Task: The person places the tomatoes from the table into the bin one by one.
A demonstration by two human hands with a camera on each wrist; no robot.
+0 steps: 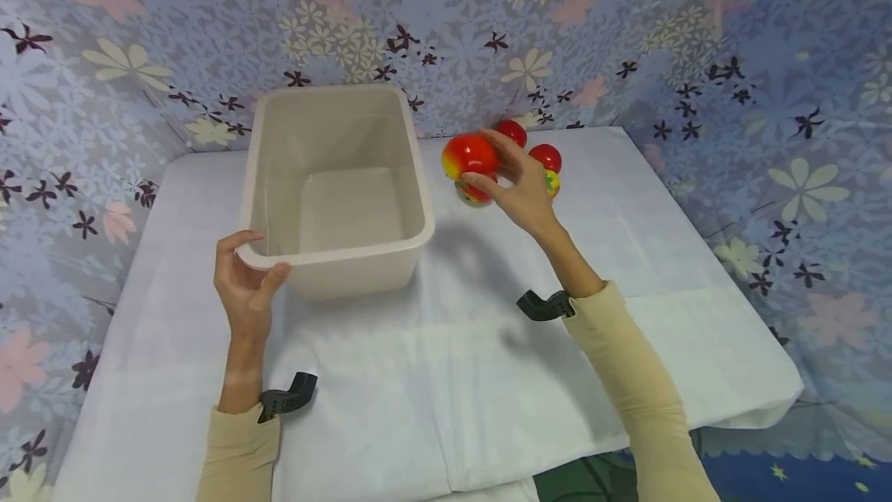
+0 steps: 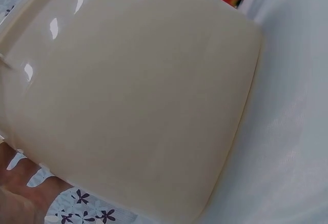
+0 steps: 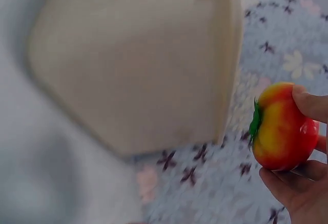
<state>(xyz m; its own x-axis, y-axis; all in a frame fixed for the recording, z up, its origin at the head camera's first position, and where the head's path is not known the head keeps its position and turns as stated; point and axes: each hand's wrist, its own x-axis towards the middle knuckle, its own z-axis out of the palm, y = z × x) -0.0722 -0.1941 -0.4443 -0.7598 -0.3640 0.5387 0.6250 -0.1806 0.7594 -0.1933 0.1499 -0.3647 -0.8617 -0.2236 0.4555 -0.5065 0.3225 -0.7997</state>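
Note:
A deep beige plastic bin (image 1: pixel 355 273) stands on the white-covered table, its inside bare in the head view. My left hand (image 1: pixel 245 289) grips the rim at the bin's near left corner. In the left wrist view, the bin's wall (image 2: pixel 138 96) fills most of the picture and part of that hand (image 2: pixel 25 198) shows low at the left. My right hand (image 1: pixel 519 184) holds a shiny red-and-yellow tomato (image 1: pixel 468 155) between thumb and fingers, raised to the right of the bin. Its green leafy top (image 3: pixel 254 124) faces the bin in the right wrist view.
Below the held tomato lies another red one with green on it (image 1: pixel 474 192). Two red round fruits (image 1: pixel 512 132) (image 1: pixel 546 156) and a yellow-green one (image 1: pixel 553 183) sit behind my right hand. Flowered cloth (image 1: pixel 446 29) hangs along the table's back edge.

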